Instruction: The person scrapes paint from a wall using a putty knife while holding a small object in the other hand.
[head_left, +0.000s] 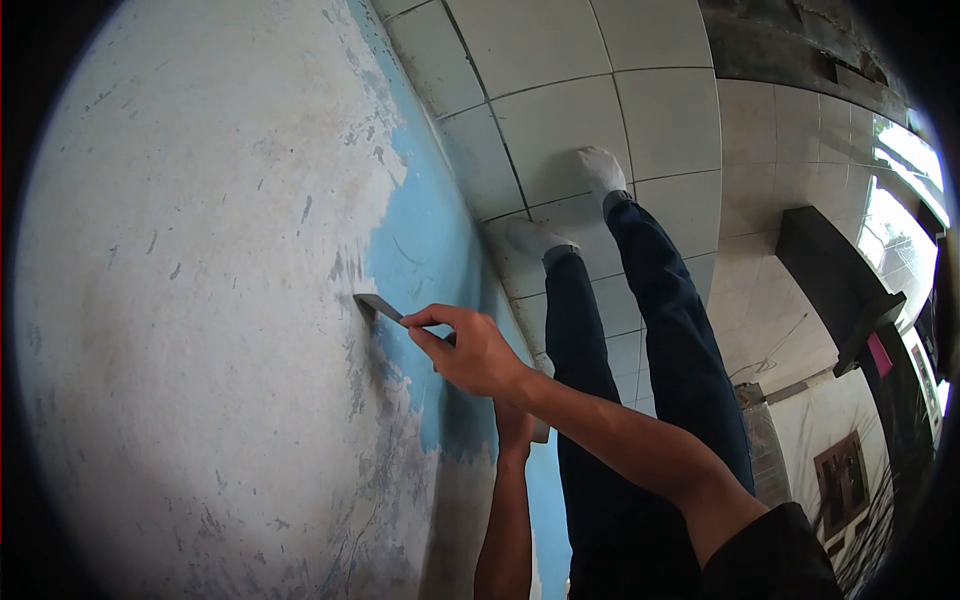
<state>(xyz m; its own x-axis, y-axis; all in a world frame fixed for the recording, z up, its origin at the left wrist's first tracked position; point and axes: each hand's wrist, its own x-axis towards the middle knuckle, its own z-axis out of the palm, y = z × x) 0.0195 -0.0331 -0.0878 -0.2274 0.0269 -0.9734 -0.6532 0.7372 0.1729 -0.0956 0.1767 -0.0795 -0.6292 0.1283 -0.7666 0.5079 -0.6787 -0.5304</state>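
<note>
Saw at far left a broad wall point(200, 300), whitish and patchy, flecked with grey scuffs and small marks; found next a scraper point(383, 307), with blade tilted against the wall at the ragged border between the whitish surface and a band of light blue paint point(412, 250); traced the dark handle, partly covered, into the right hand point(478, 352), closed around it with thumb and forefinger toward the blade; noted the left hand point(514, 425) behind the right wrist, largely hidden; could not tell whether clenched, relaxed or gripping; glimpsed just beside it a pale object point(541, 431), too covered to name; further right, made out two feet in white socks point(602, 168) on a floor point(665, 110) of pale tiles with dark joints, then dark blue trousers point(665, 285) and a black sleeve point(770, 562) on the right arm; at far right, picked out a dark curved structure point(815, 262), a small pink piece point(879, 355) near it, and bright openings point(890, 220).
</note>
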